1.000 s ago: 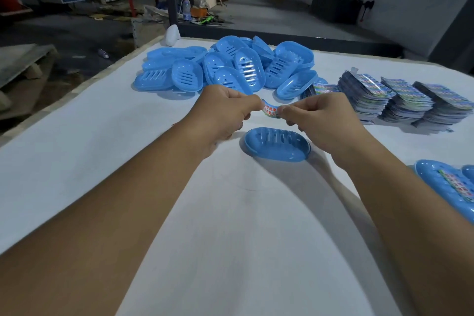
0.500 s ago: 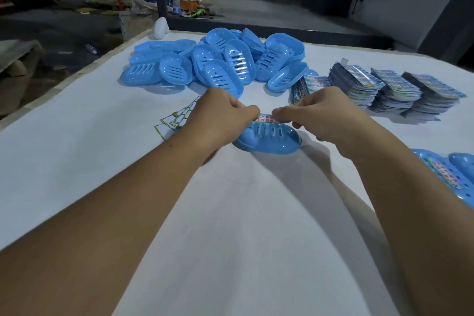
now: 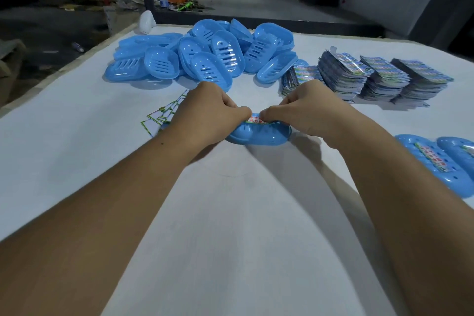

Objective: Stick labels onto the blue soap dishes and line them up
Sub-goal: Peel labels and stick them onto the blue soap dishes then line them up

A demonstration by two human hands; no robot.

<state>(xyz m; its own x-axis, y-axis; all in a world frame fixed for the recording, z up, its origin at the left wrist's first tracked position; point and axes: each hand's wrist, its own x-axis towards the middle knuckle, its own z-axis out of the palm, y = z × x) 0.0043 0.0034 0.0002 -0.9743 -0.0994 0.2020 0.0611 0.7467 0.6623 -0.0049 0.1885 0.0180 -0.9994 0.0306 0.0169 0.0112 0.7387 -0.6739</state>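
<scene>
A blue soap dish [image 3: 259, 134] lies flat on the white table [image 3: 230, 226], long side across the view, just in front of the person. Both hands meet over its far rim. The left hand [image 3: 207, 113] has its fingers curled and pinches the left end of a printed label [image 3: 256, 119]; the right hand [image 3: 305, 108] pinches the right end — the strip runs between the two thumbs, low over the dish's slotted top. Whether the label already touches the plastic cannot be told, since the fingertips cover its ends.

Beyond the hands a loose heap of unlabelled soap dishes [image 3: 205, 56] sits toward the far edge of the table, some tilted, some leaning on each other. To the right of the heap stand stacks of label sheets [image 3: 369, 77], side by side. Left of the left hand, partly hidden under it, lie several white backing papers with green borders [image 3: 164, 118], fanned out. At the right edge of the view two labelled soap dishes [image 3: 436, 161] lie next to each other — each with a strip across its top.
</scene>
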